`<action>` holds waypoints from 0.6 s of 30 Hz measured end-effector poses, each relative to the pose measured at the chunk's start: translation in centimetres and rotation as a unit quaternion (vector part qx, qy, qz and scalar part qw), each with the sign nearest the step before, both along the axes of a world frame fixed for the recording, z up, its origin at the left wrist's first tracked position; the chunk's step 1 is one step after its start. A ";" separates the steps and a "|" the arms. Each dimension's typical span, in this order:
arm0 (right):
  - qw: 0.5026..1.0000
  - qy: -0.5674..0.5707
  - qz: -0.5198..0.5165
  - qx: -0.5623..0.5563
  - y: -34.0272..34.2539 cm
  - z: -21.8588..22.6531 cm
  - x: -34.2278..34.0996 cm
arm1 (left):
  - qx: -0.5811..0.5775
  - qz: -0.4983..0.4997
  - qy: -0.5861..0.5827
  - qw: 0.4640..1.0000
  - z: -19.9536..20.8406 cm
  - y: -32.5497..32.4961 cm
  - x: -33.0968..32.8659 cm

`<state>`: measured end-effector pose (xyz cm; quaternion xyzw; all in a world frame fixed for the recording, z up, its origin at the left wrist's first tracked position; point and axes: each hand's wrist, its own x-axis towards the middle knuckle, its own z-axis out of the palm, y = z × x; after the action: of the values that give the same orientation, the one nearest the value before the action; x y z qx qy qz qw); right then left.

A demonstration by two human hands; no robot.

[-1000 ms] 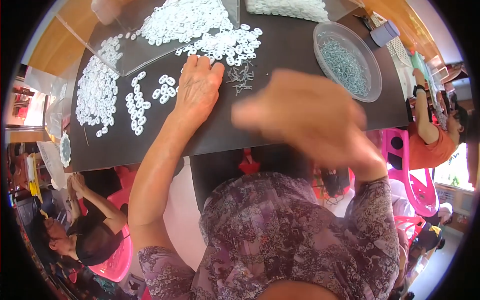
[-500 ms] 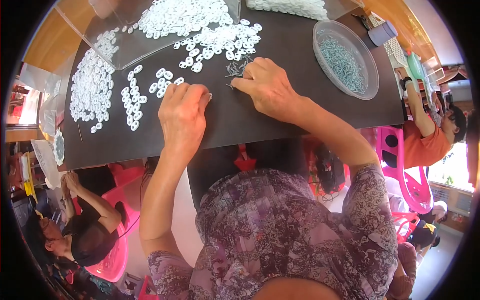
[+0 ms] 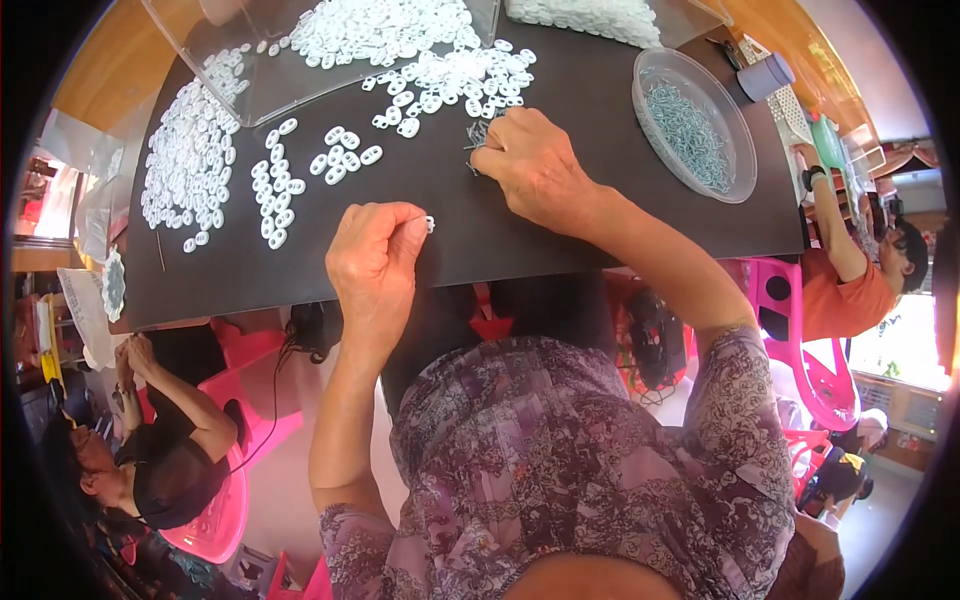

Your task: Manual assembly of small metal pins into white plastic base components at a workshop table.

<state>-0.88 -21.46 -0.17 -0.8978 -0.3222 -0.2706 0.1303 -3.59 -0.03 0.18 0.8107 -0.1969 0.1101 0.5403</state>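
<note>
Between thumb and forefinger, my left hand (image 3: 375,255) pinches a small white plastic piece (image 3: 430,224) above the table's near edge. My right hand (image 3: 530,165) is at a little heap of metal screws (image 3: 476,134), its fingers pressed together at the heap's side. Whether a screw is caught in those fingertips is too small to tell. Beyond my hands lies a loose spread of white oval pieces with two holes (image 3: 470,80). A small cluster of the same ovals (image 3: 345,155) and a column of them (image 3: 272,195) lie to the left.
A round clear tub (image 3: 745,170) of bluish screws stands at the right, beside a grey-purple cup (image 3: 765,77). A clear tray (image 3: 290,105) with white pieces is at the far left, near a large pile (image 3: 185,165). People sit on both sides on pink chairs (image 3: 800,340).
My left hand has drawn back toward the table's near edge, and the white piece now shows at its fingertips. My right hand has stayed by the screw heap, nearly unmoved.
</note>
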 end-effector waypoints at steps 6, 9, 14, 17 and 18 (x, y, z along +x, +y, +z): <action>0.997 -0.013 0.032 -0.075 0.0 0.6 0.4 | -0.037 0.015 0.014 0.999 -0.5 0.1 -0.2; 0.996 -0.026 0.040 -0.070 0.2 0.7 0.5 | -0.105 0.013 0.093 0.990 -1.1 0.1 -0.2; 0.994 0.064 0.011 0.087 1.3 1.3 -1.2 | -0.289 -0.046 0.221 0.930 -0.3 -0.5 -0.6; 0.958 0.189 -0.022 0.215 2.8 3.0 -3.0 | -0.343 -0.054 0.255 0.902 -0.3 -0.9 -0.9; 0.926 0.256 -0.037 0.275 3.2 3.3 -3.5 | -0.343 -0.055 0.254 0.903 0.0 -1.1 -1.1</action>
<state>-4.42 -18.29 3.15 -0.8769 -0.1571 -0.1143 0.4396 -4.70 -1.12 0.16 0.5637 -0.0472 -0.0682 0.8218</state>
